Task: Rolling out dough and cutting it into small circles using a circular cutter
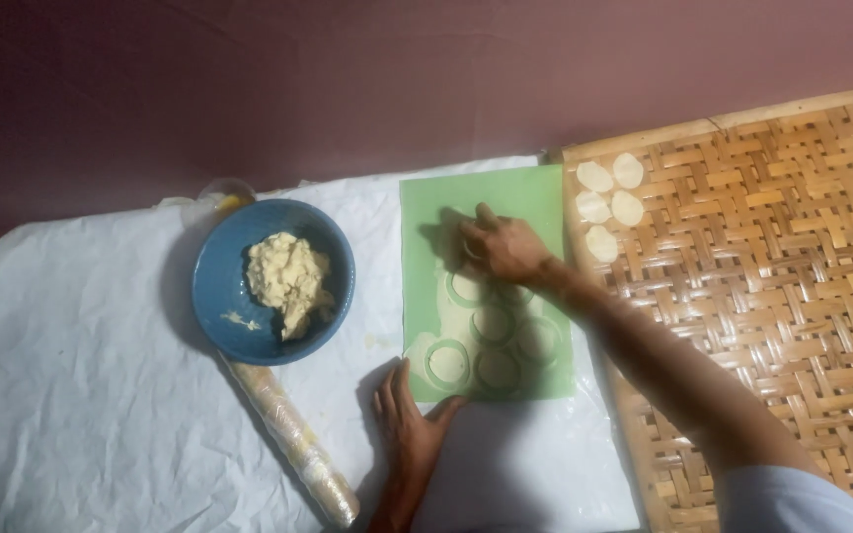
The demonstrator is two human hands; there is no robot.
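Right hand (pixel 505 247): reaches across from the right, over the upper part of the green mat (pixel 515 192); fingers curled together and pointed down on the rolled dough sheet (pixel 491 326), pinched at a small round cutter that is mostly hidden beneath them; whether it is truly gripped cannot be told

Left hand (pixel 409 424): laid flat on the white paper (pixel 71 395) covering the worktop, fingers slightly spread, thumb and forefinger touching the mat's lower left corner, holding nothing

Dough sheet: thin, pale, lying on the lower half of the green mat, marked with about six cut circles in two rows; one circle sits just below the right hand

Cut dough discs (pixel 609 207): five, pale, lying on the top left corner of the woven bamboo tray (pixel 792 296), well clear of the mat, to the right of it

Blue bowl (pixel 214 286): left of the mat, on the paper, holding a lump of yellowish dough (pixel 288 281)

Rolling pin (pixel 293 444): wrapped in clear film, lying slantwise below the bowl, near the left hand

Small clear container (pixel 221 194): partly hidden behind the bowl's far rim
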